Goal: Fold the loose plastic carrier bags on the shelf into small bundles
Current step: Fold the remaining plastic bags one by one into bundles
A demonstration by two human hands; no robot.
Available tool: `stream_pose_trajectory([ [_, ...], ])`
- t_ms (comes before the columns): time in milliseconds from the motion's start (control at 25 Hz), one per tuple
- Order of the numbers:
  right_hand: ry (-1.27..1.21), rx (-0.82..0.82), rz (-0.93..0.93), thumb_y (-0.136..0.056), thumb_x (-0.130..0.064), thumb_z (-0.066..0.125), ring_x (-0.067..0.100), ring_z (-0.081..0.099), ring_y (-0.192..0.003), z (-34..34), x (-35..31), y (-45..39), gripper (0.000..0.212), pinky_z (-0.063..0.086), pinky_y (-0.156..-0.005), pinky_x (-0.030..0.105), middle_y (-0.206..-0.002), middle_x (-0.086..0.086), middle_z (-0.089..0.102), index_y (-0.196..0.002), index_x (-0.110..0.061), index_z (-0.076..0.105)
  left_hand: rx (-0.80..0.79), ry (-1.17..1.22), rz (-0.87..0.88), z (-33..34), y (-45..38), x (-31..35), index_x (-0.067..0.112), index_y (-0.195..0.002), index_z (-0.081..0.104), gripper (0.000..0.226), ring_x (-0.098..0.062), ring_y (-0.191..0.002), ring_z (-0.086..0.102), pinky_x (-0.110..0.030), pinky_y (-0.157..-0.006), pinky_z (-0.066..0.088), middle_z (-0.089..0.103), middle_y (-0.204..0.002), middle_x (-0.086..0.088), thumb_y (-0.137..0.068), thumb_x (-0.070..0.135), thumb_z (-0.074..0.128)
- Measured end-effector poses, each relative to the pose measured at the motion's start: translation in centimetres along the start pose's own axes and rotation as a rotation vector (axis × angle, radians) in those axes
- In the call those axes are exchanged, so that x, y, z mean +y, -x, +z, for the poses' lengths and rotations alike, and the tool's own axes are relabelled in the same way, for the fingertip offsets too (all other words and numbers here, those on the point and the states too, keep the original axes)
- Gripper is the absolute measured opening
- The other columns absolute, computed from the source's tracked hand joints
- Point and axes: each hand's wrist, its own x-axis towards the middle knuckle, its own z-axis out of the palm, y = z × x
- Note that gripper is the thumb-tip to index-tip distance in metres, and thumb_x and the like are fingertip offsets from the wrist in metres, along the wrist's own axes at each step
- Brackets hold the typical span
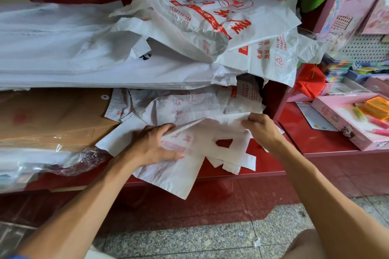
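A white carrier bag [210,143] is spread on the red shelf [263,164]. Its folded edge is gripped by the left hand [155,145], and its upper corner is pinched by the right hand [261,128].

red shelf [263,166], carrier bags [189,111], brown envelopes [52,115]

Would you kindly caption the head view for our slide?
Left hand and right hand grip a white carrier bag on the red shelf.

Two hands [153,145], perhaps six loose bags [210,27].
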Motion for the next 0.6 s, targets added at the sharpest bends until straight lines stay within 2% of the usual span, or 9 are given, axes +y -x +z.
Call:
stream_pose_trajectory([
  [80,-0.171,-0.012,0.036,-0.086,-0.012,0.056,0.046,0.053,-0.066,-0.2,0.2,-0.3,0.019,0.052,-0.070,0.053,-0.074,0.031,0.056,-0.079,0.005,0.061,0.092,0.017,-0.031,0.2,-0.3,-0.4,0.037,-0.131,0.052,0.073,-0.018,-0.114,0.057,-0.041,-0.100,0.045,0.062,-0.123,0.007,-0.066,0.062,0.072],
  [120,-0.228,-0.023,0.064,-0.086,-0.012,0.054,0.048,0.056,-0.074,-0.4,0.2,-0.3,0.021,0.050,-0.081,0.062,-0.082,0.033,0.058,-0.088,0.008,0.062,0.165,0.085,-0.064,0.3,-0.6,-0.5,0.035,-0.121,0.059,0.052,-0.019,-0.107,0.061,-0.041,-0.097,0.047,0.067,-0.113,0.006,-0.073,0.048,0.072],
  [160,-0.283,-0.018,0.093,-0.089,-0.008,0.051,0.043,0.058,-0.076,-0.4,0.0,0.0,0.022,0.048,-0.086,0.063,-0.084,0.029,0.059,-0.095,0.011,0.061,0.238,0.201,-0.098,0.2,-0.7,-0.3,0.030,-0.108,0.065,0.031,-0.021,-0.100,0.065,-0.039,-0.093,0.050,0.071,-0.103,0.006,-0.078,0.035,0.072],
  [240,-0.298,0.023,0.141,-0.093,-0.002,0.049,0.030,0.055,-0.077,-0.5,-0.2,0.2,0.021,0.052,-0.074,0.052,-0.086,0.017,0.057,-0.100,0.014,0.060,0.332,0.501,-0.151,-0.1,-0.8,-0.1,0.022,-0.087,0.067,0.008,-0.022,-0.088,0.069,-0.031,-0.080,0.052,0.074,-0.084,0.006,-0.084,0.015,0.068],
  [360,-0.159,0.008,0.220,-0.091,-0.014,0.061,0.021,0.054,-0.067,-0.8,-0.7,0.7,0.016,0.041,-0.052,0.023,-0.090,0.010,0.059,-0.106,-0.010,0.056,0.350,0.669,-0.251,-0.6,-0.7,0.1,0.021,-0.100,0.059,0.021,-0.016,-0.086,0.065,-0.029,-0.073,0.050,0.068,-0.091,0.005,-0.084,0.014,0.070],
  [440,-0.038,-0.076,0.304,-0.086,-0.016,0.070,0.014,0.054,-0.065,-1.0,-0.7,0.8,0.035,0.038,-0.044,0.021,-0.092,0.007,0.057,-0.114,-0.018,0.047,0.291,0.538,-0.324,-0.1,-0.6,-0.1,0.021,-0.099,0.055,0.026,-0.013,-0.083,0.060,-0.026,-0.063,0.043,0.064,-0.091,0.005,-0.081,0.014,0.072],
  [480,0.012,-0.098,0.299,-0.084,-0.014,0.071,0.013,0.053,-0.065,-0.9,-0.4,0.5,0.036,0.037,-0.045,0.023,-0.090,0.006,0.056,-0.112,-0.017,0.049,0.280,0.516,-0.326,0.1,-0.6,0.0,0.020,-0.094,0.058,0.022,-0.014,-0.082,0.060,-0.025,-0.061,0.041,0.064,-0.088,0.004,-0.080,0.012,0.072],
  [520,0.044,-0.081,0.279,-0.083,-0.012,0.072,0.013,0.050,-0.064,-0.8,-0.6,0.6,0.030,0.035,-0.047,0.024,-0.087,0.005,0.056,-0.107,-0.016,0.054,0.271,0.556,-0.307,0.1,-0.6,0.1,0.019,-0.087,0.062,0.015,-0.015,-0.083,0.060,-0.024,-0.063,0.040,0.066,-0.086,0.003,-0.080,0.009,0.072],
  [600,-0.138,-0.037,0.238,-0.082,-0.009,0.070,0.015,0.052,-0.066,-0.9,-0.8,0.5,0.013,0.036,-0.054,0.024,-0.083,0.005,0.059,-0.094,-0.012,0.066,0.194,0.705,-0.230,-0.4,-0.3,0.3,0.017,-0.081,0.070,0.010,-0.011,-0.085,0.060,-0.019,-0.069,0.040,0.069,-0.083,0.005,-0.079,0.008,0.073],
])
